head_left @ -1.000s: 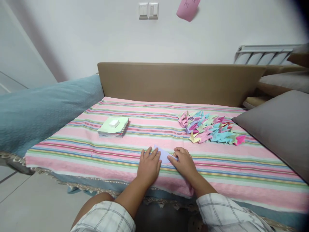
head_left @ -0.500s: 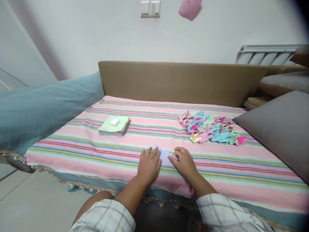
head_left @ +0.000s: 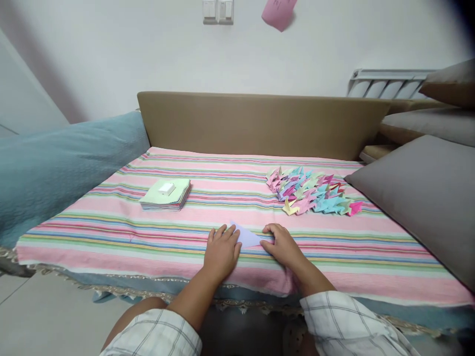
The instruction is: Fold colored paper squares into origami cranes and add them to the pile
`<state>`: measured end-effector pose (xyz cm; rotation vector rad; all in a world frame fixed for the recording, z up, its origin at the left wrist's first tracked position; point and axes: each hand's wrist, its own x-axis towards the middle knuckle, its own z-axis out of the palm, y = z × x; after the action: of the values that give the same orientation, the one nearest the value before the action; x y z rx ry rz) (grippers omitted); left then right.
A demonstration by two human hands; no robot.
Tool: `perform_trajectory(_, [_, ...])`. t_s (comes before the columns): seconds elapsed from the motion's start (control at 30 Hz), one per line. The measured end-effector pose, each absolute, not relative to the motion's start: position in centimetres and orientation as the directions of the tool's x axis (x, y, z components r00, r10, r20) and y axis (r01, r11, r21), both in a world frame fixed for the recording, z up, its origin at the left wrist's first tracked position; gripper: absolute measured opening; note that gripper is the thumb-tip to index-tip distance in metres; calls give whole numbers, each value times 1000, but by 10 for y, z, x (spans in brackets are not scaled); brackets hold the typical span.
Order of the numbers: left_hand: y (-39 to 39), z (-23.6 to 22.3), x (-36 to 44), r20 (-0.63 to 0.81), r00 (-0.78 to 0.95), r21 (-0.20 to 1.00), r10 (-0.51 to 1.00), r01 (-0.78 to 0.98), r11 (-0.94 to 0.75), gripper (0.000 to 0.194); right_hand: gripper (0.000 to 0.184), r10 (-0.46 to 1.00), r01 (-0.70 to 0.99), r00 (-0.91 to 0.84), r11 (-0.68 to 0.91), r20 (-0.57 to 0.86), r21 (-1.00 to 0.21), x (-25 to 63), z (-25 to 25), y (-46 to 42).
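A folded lavender paper (head_left: 248, 238), roughly triangular, lies on the striped cloth with a point towards the right. My left hand (head_left: 221, 251) rests flat over its left part, fingers spread, so that end is hidden. At the right tip is my right hand (head_left: 284, 245), its thumb by the paper's point and its index finger held apart from the thumb. Beyond it lies a group of folded paper cranes (head_left: 315, 193) in pink, blue, green, yellow and purple. A stack of square paper sheets (head_left: 166, 198), light green on top, sits to the left with a small white block (head_left: 166, 189) on it.
The striped cloth (head_left: 111, 212) covers the seat. A brown backrest (head_left: 260, 123) stands along the wall, a blue-covered armrest (head_left: 74, 158) at the left. Grey cushions (head_left: 419, 183) are piled on the right.
My right thumb and index finger have parted at the paper's right tip, where they were closed on it. My left hand stays on the paper. The view has shifted slightly to the right.
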<state>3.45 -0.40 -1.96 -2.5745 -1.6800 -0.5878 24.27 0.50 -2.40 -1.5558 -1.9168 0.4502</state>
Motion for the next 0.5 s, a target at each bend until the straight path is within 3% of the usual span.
perform_trajectory(0.17, [-4, -19, 34, 303, 355, 193, 884, 886, -422, 33, 20, 977, 750, -66, 183, 203, -635, 256, -23, 7])
perform_trajectory(0.33, [-3, -19, 34, 307, 354, 197, 884, 885, -423, 33, 25, 956, 713, 64, 158, 288, -683, 258, -19, 4])
perform_trajectory(0.4, [-3, -20, 34, 314, 351, 200, 882, 884, -423, 33, 26, 936, 698, -25, 268, 352, -664, 252, -15, 0])
perform_trajectory(0.5, [-3, -20, 34, 327, 351, 199, 877, 882, -427, 33, 31, 863, 687, -314, 494, 395, -533, 235, -12, -10])
